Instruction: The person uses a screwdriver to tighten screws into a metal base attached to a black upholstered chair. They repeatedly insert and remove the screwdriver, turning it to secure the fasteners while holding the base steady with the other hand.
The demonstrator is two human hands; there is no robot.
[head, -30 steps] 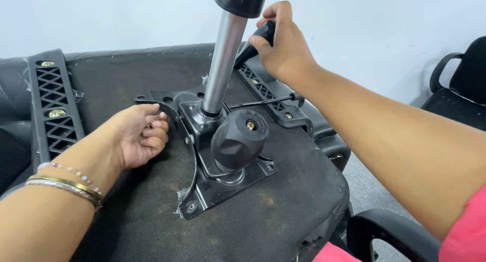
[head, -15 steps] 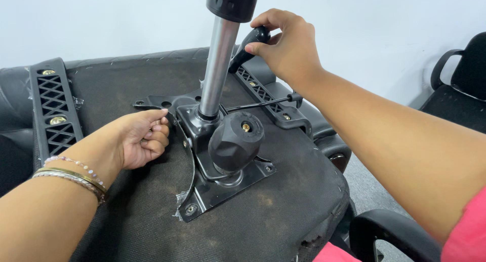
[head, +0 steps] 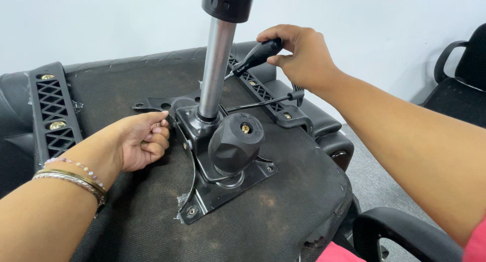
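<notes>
Hands at an upturned chair seat's metal mechanism

At nine o'clock the left hand [head: 142, 143] curls loosely against the black plate [head: 223, 188]; the chrome column [head: 215, 72] rises centrally; at one o'clock the right hand [head: 304, 57] grips a screwdriver [head: 255, 57] near the seat's far edge.

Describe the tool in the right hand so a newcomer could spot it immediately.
Start at the upturned chair seat and its upright silver gas cylinder. Just right of it, the right hand grips a screwdriver: its glossy black handle slants, unlike the lever rod below.
</notes>
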